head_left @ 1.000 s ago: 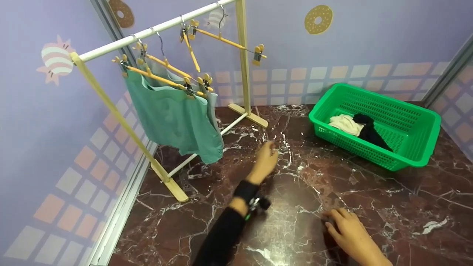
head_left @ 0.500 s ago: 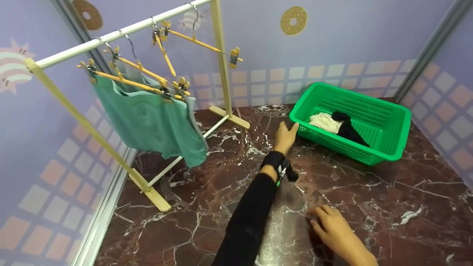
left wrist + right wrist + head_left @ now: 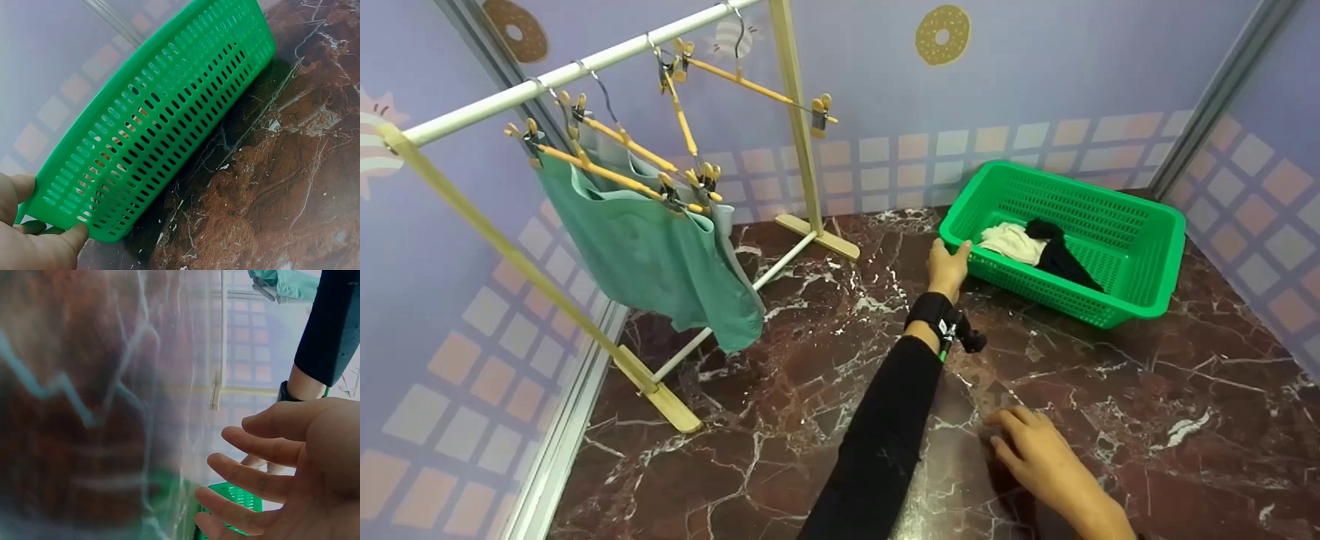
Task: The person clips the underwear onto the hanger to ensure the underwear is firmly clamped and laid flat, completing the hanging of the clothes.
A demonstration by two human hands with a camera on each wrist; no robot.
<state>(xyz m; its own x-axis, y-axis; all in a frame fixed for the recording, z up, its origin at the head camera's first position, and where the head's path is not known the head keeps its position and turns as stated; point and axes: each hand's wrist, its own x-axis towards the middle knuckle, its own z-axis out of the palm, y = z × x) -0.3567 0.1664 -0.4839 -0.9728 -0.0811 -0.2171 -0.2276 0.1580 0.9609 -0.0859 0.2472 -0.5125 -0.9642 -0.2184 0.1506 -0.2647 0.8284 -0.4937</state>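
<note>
One left hand on the green basket, right hand free

Green basket sits upright on the marble floor, near the back wall, right of the rack. Left hand grasps its near left corner: fingers at the short end, thumb against the long side. Exact fingertip contact behind the rim hidden. Right hand released, fingers parted and loosely bent, nothing in it, well apart from the basket; can't tell if it touches the floor.

In the basket: cream cloth and black cloth, side by side toward the left end. On the rack: four clip hangers, front one with teal shorts, a grey garment just behind; other two carry no garment.

Step, as judged: taking hold of the basket, apparently to shift it. Next move likely calls for a firm corner grip and a low, steady pull, no tipping. One-handed hold could swing the far end round; right hand would help steady it.
</note>
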